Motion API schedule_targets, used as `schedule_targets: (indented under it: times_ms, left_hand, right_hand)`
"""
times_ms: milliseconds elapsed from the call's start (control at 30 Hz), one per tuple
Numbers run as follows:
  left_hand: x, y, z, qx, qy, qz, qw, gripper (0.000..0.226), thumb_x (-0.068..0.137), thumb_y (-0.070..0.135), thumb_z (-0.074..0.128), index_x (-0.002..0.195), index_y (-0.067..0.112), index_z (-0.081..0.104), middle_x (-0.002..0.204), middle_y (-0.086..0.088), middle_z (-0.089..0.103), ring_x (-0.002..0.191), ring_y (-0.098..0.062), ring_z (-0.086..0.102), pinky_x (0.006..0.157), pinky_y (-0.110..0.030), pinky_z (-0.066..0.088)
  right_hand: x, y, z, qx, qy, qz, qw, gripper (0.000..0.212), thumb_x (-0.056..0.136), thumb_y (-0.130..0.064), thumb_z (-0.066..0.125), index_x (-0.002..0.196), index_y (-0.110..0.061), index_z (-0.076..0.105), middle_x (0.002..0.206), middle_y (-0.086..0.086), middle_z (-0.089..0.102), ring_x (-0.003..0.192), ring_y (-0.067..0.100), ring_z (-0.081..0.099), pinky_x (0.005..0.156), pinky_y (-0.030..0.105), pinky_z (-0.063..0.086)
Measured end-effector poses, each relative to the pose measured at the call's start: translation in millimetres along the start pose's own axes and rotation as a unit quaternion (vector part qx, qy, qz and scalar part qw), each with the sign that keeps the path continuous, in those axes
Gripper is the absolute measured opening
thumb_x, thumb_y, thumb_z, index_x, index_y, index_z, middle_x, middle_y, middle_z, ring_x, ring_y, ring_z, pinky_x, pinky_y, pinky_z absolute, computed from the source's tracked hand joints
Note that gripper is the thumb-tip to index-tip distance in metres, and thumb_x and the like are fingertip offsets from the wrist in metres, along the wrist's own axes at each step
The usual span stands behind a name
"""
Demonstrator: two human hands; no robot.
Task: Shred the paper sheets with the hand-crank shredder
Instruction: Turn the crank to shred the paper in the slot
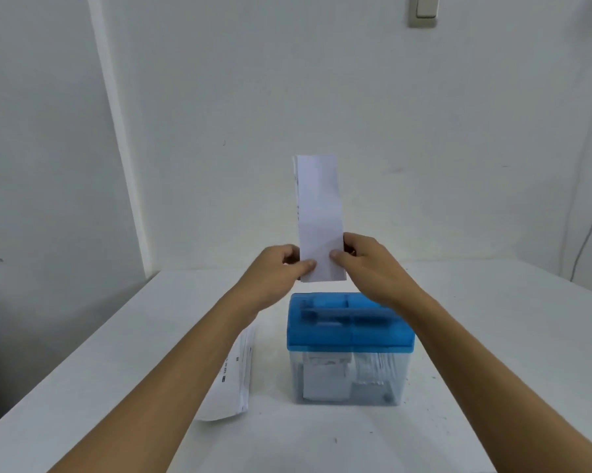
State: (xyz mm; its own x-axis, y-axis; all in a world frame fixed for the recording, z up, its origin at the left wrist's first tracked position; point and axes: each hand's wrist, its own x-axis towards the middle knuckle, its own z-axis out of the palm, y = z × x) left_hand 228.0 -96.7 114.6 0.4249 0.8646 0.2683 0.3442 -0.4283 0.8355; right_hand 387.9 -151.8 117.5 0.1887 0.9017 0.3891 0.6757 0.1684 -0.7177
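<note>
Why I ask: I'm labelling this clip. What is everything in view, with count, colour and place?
folded paper: one, white, held upright above the shredder
shredder: one, blue lid on a clear bin, middle of the table
shreds: count unclear, white, inside the clear bin
paper stack: one pile, white with dark print, on the table left of the shredder
table: one, white
wall switch: one, pale, top right on the wall
cable: one, thin, grey, right edge
left hand: pinches the folded paper's lower left edge
right hand: pinches its lower right edge
</note>
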Motion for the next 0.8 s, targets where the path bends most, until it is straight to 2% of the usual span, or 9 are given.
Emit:
schedule_targets:
  times_ms: [133,200,267,367,467,533,633,733,800]
  left_hand:
    - [1.4,-18.3,8.9,0.026,0.013,-0.004,1.0,0.014,0.099,0.03,0.061,0.109,0.023,0.067,0.101,0.009,0.069,0.094,-0.009,0.064,0.069,-0.015,0.045]
    - [1.0,-24.9,11.5,0.026,0.015,-0.004,1.0,0.011,0.098,0.03,0.063,0.104,0.023,0.068,0.1,0.009,0.069,0.095,-0.011,0.064,0.073,-0.018,0.048]
    - [0.3,-28.9,13.0,0.028,0.015,-0.001,0.999,0.009,0.097,0.031,0.063,0.099,0.023,0.067,0.1,0.009,0.07,0.095,-0.012,0.064,0.074,-0.019,0.049]
    - [-1.7,-32.2,12.8,0.021,0.012,0.001,1.0,0.01,0.097,0.03,0.065,0.1,0.022,0.069,0.098,0.01,0.07,0.092,-0.01,0.065,0.072,-0.017,0.05]
    - [-3.5,-34.6,11.0,0.021,-0.002,0.008,1.0,0.011,0.094,0.025,0.068,0.104,0.021,0.07,0.1,0.008,0.073,0.094,-0.011,0.067,0.074,-0.015,0.052]
    - [-5.6,-34.6,10.0,0.018,-0.009,0.016,1.0,0.012,0.092,0.022,0.071,0.104,0.021,0.071,0.099,0.011,0.073,0.091,-0.007,0.068,0.07,-0.009,0.05]
    - [-6.1,-34.7,9.4,0.055,-0.012,0.038,0.998,0.014,0.089,0.021,0.075,0.102,0.024,0.071,0.093,0.016,0.071,0.086,0.001,0.065,0.062,-0.001,0.044]
    - [-6.4,-34.4,7.4,0.078,-0.021,0.051,0.995,0.018,0.087,0.019,0.076,0.098,0.031,0.069,0.09,0.02,0.069,0.083,0.007,0.063,0.061,0.0,0.042]
    - [-6.5,-33.9,7.0,0.091,-0.023,0.056,0.994,0.02,0.087,0.019,0.075,0.099,0.033,0.068,0.09,0.021,0.068,0.084,0.007,0.062,0.061,0.0,0.043]
  right_hand:
    - [-0.7,21.5,8.8,-0.03,-0.033,-0.002,0.999,0.023,0.1,-0.029,0.054,0.12,-0.02,0.063,0.107,-0.006,0.067,0.094,0.013,0.064,0.082,0.026,0.054]
    - [-3.3,27.6,13.7,-0.049,-0.049,-0.006,0.998,0.03,0.098,-0.03,0.057,0.126,-0.02,0.06,0.112,-0.006,0.067,0.096,0.014,0.063,0.081,0.022,0.052]
    - [-5.1,31.6,15.5,-0.072,-0.044,-0.01,0.996,0.028,0.099,-0.03,0.056,0.123,-0.017,0.062,0.11,-0.002,0.068,0.093,0.015,0.063,0.075,0.019,0.05]
    - [-6.8,33.3,13.3,-0.086,-0.032,-0.018,0.996,0.024,0.099,-0.027,0.055,0.117,-0.014,0.064,0.101,0.0,0.068,0.087,0.015,0.062,0.072,0.022,0.052]
    - [-8.2,35.3,11.7,-0.086,-0.024,-0.015,0.996,0.024,0.098,-0.027,0.056,0.115,-0.012,0.064,0.103,0.001,0.068,0.09,0.018,0.063,0.081,0.033,0.058]
    - [-9.4,36.4,10.6,-0.087,-0.024,-0.015,0.996,0.022,0.098,-0.026,0.056,0.115,-0.014,0.065,0.105,0.0,0.068,0.091,0.017,0.063,0.082,0.03,0.057]
    - [-10.1,38.9,9.7,-0.093,-0.029,-0.021,0.995,0.018,0.097,-0.023,0.056,0.109,-0.015,0.066,0.101,-0.001,0.067,0.088,0.016,0.062,0.073,0.021,0.052]
    - [-9.8,37.6,8.8,-0.106,-0.03,-0.023,0.994,0.017,0.094,-0.023,0.058,0.106,-0.014,0.066,0.1,0.001,0.068,0.086,0.017,0.063,0.076,0.026,0.056]
    - [-11.5,36.9,8.9,-0.102,-0.027,-0.026,0.994,0.019,0.093,-0.022,0.059,0.109,-0.015,0.067,0.1,0.0,0.068,0.085,0.015,0.063,0.073,0.022,0.055]
